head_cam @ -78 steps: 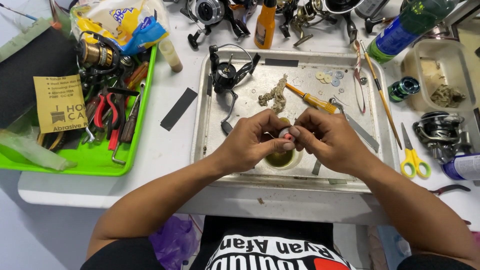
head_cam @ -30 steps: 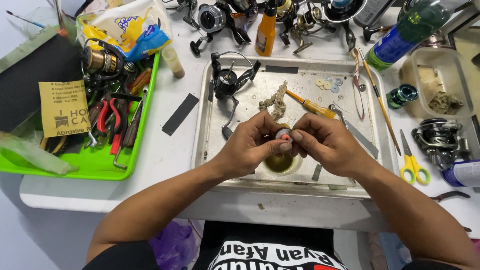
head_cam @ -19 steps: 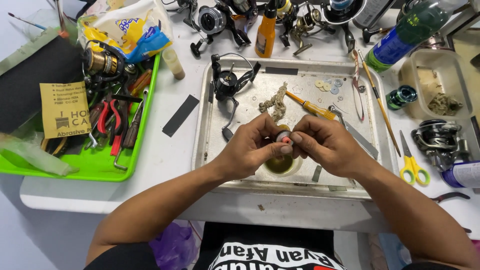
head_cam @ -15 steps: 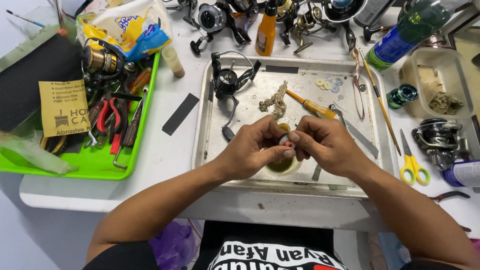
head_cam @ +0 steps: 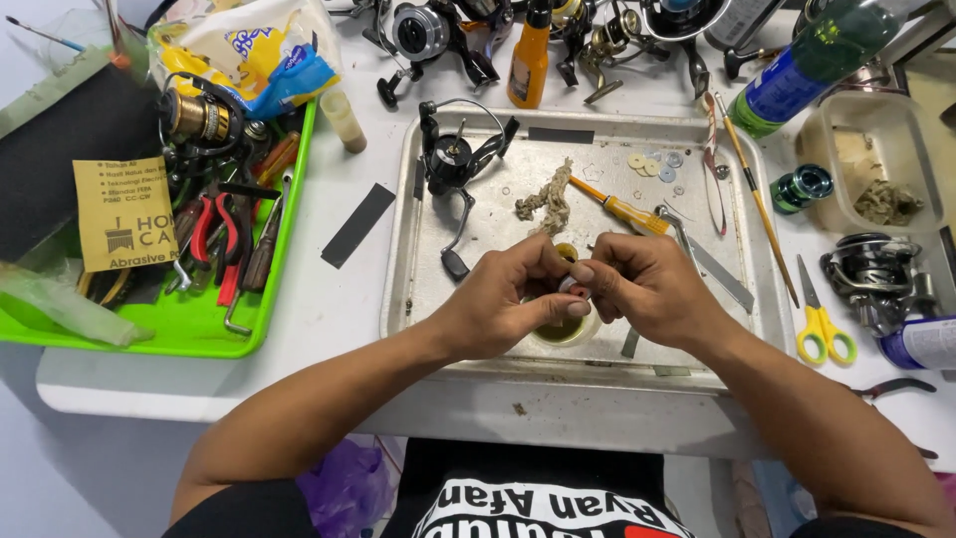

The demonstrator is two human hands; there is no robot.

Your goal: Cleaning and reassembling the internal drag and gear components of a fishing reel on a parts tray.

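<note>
- The left hand point(head_cam: 503, 309) is curled, its thumb and forefinger pinched on a small round part point(head_cam: 569, 286) held between both hands.
- The right hand point(head_cam: 647, 287) is curled the same way, fingertips pressed to that part from the other side; the two hands touch at the fingertips.
- The part is mostly hidden by the fingers, with only a pale and reddish bit showing. It sits just above a small round cup point(head_cam: 564, 330) of dark yellowish liquid, inside a metal tray point(head_cam: 403, 239) on the white surface point(head_cam: 339, 299).
- In the tray: one black fishing reel body point(head_cam: 453, 159) with its handle, one yellow-handled screwdriver point(head_cam: 619, 207), one clump of dirty fibre point(head_cam: 546, 199), and several small washers point(head_cam: 652, 164); I cannot count them surely.
- One green tray point(head_cam: 199, 334) lies to the left, holding one red-handled pair of pliers point(head_cam: 214, 224), other tools and one reel point(head_cam: 199, 115).
- One pair of yellow-handled scissors point(head_cam: 822, 319) lies right of the metal tray, near one more reel point(head_cam: 874, 274).
- One orange bottle point(head_cam: 528, 65) stands beyond the tray among more reels, too crowded to count.
- One green bottle point(head_cam: 807, 65) with a blue label lies tilted at the upper right.
- One square sheet of tan sandpaper point(head_cam: 124, 214) with dark print lies on the green tray's left part.
- One crumpled bag point(head_cam: 254, 50), white, yellow and blue, sits at the top left.
- One clear plastic tub point(head_cam: 876, 174) stands at the right edge.
</note>
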